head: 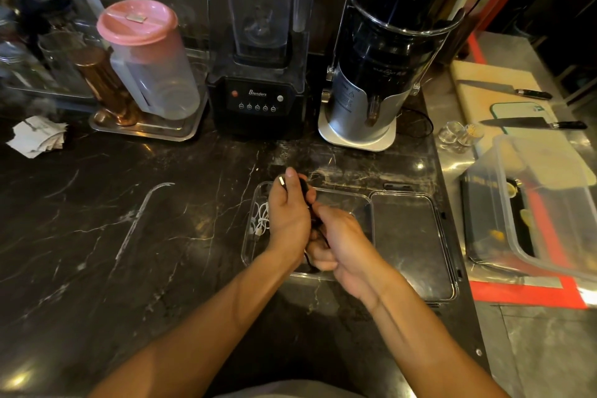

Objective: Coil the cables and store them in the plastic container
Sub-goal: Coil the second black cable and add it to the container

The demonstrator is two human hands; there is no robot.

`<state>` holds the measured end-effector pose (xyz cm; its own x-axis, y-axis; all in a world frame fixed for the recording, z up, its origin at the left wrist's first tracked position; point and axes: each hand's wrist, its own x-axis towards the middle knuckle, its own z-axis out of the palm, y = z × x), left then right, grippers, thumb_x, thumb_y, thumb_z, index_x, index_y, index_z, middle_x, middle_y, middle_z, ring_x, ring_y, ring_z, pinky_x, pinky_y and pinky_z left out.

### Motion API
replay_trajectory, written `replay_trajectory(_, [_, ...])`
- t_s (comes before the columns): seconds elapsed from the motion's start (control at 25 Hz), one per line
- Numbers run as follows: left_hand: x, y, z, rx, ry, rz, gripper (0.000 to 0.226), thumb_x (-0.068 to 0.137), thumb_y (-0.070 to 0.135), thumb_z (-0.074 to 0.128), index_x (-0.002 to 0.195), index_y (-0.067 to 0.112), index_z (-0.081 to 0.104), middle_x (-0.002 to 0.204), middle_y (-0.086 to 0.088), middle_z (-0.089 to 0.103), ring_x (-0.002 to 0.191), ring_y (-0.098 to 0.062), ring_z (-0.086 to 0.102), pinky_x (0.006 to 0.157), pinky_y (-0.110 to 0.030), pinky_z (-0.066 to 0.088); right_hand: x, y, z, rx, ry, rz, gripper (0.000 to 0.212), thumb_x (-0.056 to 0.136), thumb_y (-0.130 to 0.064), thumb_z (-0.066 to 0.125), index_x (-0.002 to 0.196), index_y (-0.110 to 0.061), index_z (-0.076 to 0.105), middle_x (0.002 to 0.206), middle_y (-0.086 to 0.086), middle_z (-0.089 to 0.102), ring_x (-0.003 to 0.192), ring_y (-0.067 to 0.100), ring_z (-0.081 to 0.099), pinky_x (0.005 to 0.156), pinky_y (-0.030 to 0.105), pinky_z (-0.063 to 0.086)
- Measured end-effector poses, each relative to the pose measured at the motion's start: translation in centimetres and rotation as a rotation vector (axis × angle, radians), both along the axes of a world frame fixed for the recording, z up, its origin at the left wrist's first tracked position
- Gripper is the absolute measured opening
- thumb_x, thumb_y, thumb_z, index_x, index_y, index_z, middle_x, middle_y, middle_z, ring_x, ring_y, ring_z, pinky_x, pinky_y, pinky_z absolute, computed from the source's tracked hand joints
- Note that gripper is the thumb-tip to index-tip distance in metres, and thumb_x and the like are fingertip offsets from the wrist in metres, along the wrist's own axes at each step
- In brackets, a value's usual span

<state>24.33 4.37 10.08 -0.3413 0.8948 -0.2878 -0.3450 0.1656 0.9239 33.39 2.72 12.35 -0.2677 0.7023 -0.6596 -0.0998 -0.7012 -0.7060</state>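
Note:
A clear plastic container (349,200) sits on the dark marble counter, with its clear lid (410,242) lying flat to its right. A coiled white cable (261,220) lies inside the container at its left end. My left hand (289,216) hovers over the container and grips a black cable (305,187), whose silver plug sticks up beside the thumb. My right hand (339,242) is just below and right of it, pinching the same black cable, which runs down between the two hands.
A black blender (258,100) and a silver juicer (371,100) stand behind the container. A tray with a pink-lidded jug (145,55) is at back left. Two knives (533,123) lie on boards at right, near a large clear tub (549,203).

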Motion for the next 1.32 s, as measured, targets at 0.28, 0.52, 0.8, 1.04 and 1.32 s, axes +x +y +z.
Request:
replay_trajectory(0.28, [0.0,0.1,-0.4,0.021,0.104,-0.023,0.032,0.109,0.03,0.035,0.099,0.005,0.052,0.076,-0.004,0.051,0.062,-0.006,0.049,0.057,-0.016,0.044,0.0,1.0,0.4,-0.091,-0.026,0.043,0.032,0.111,-0.035,0.035,0.099,-0.013,0.054,0.056,-0.002,0.043,0.036,0.005,0.024,0.036,0.019,0.011])
replay_trajectory(0.52, [-0.6,0.3,0.4,0.041,0.097,-0.154,0.03,0.109,0.03,0.034,0.102,0.007,0.051,0.077,-0.003,0.053,0.06,-0.002,0.051,0.055,-0.019,0.046,2.2,2.6,0.6,-0.275,0.295,0.086,0.027,0.107,-0.027,0.039,0.09,-0.014,0.055,0.065,0.001,0.047,0.029,0.001,0.022,0.032,0.015,0.008])
replay_trajectory(0.8, [-0.6,0.0,1.0,0.201,0.195,-0.224,0.021,0.11,0.02,0.033,0.104,0.007,0.049,0.08,-0.004,0.054,0.071,-0.01,0.053,0.064,-0.019,0.049,1.8,2.5,0.3,-0.31,0.295,-0.001,0.037,0.106,-0.039,0.046,0.082,-0.014,0.06,0.059,-0.001,0.043,0.03,0.002,0.022,0.033,0.016,0.007])
replay_trajectory(1.04, [-0.9,0.0,1.3,0.158,0.115,-0.231,0.026,0.11,0.021,0.032,0.108,0.003,0.051,0.077,0.0,0.058,0.066,-0.002,0.056,0.06,-0.018,0.05,2.6,2.5,0.8,-0.278,0.428,0.013,0.014,0.096,-0.024,0.052,0.09,-0.021,0.063,0.069,0.003,0.054,0.031,0.001,0.023,0.032,0.013,0.01])
replay_trajectory(1.32, [-0.6,-0.3,0.5,0.182,0.173,-0.148,0.023,0.109,0.018,0.035,0.104,0.003,0.051,0.075,-0.001,0.053,0.064,0.0,0.053,0.058,-0.015,0.047,1.4,2.1,0.2,-0.248,0.334,-0.031,0.022,0.107,-0.018,0.043,0.088,-0.014,0.056,0.059,-0.003,0.041,0.03,0.0,0.024,0.03,0.013,0.014])
